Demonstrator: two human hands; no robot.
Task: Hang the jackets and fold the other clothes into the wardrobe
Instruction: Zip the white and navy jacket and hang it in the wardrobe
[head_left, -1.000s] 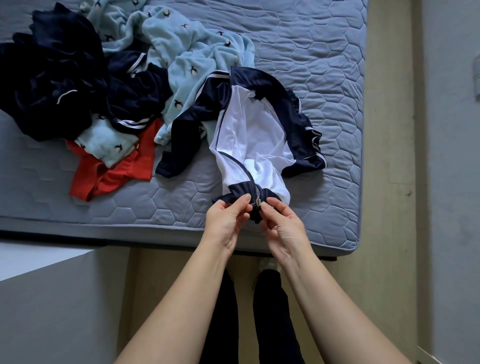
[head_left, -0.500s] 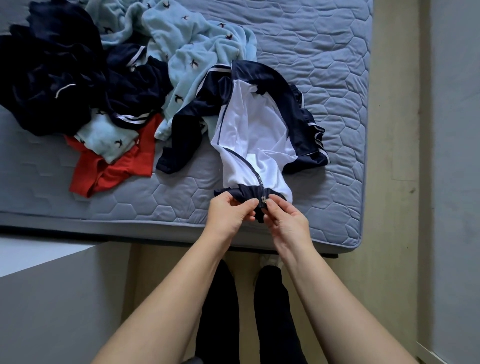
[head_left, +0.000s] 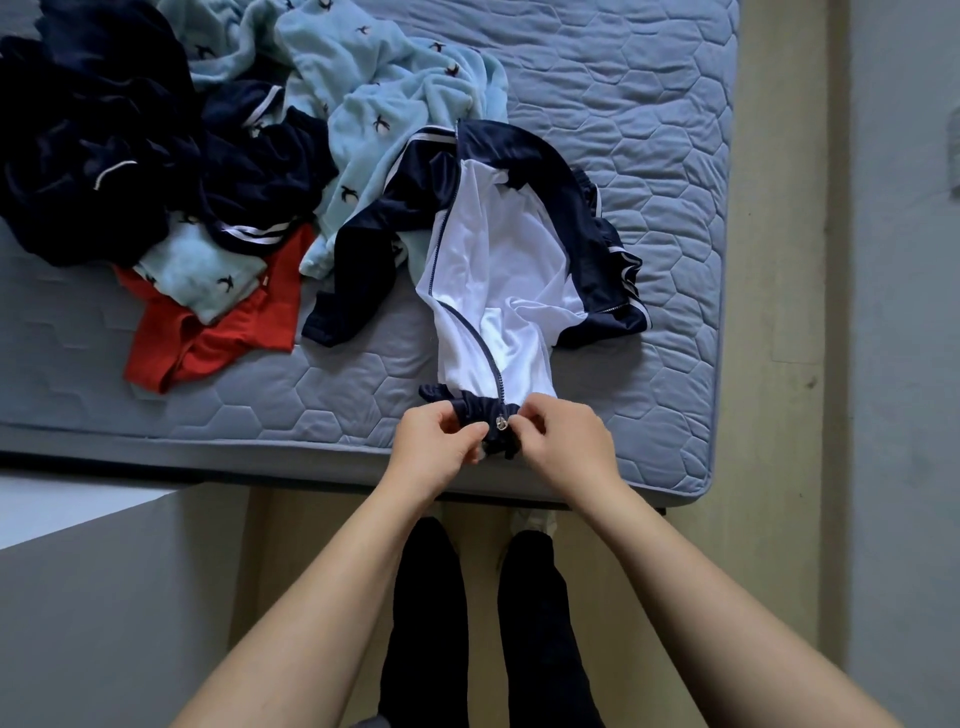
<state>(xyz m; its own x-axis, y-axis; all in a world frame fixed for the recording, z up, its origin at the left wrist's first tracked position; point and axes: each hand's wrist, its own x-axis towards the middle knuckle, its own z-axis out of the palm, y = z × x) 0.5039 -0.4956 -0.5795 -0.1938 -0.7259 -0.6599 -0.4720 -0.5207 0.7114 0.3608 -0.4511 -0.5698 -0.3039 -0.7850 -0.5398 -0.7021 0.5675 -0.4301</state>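
mattress (head_left: 649, 104): grey quilted | floor (head_left: 769, 364): pale | left hand (head_left: 434, 441), right hand (head_left: 566, 441) pinch jacket (head_left: 498, 249)

No word, brand or number can be read. The zip pull (head_left: 501, 423) of the jacket (head_left: 493, 249), between the left hand (head_left: 439, 441) and right hand (head_left: 563, 441), shows no legible mark. A pale tag (head_left: 266, 281) on the red garment (head_left: 218, 338), up and left of them, is too small to read.
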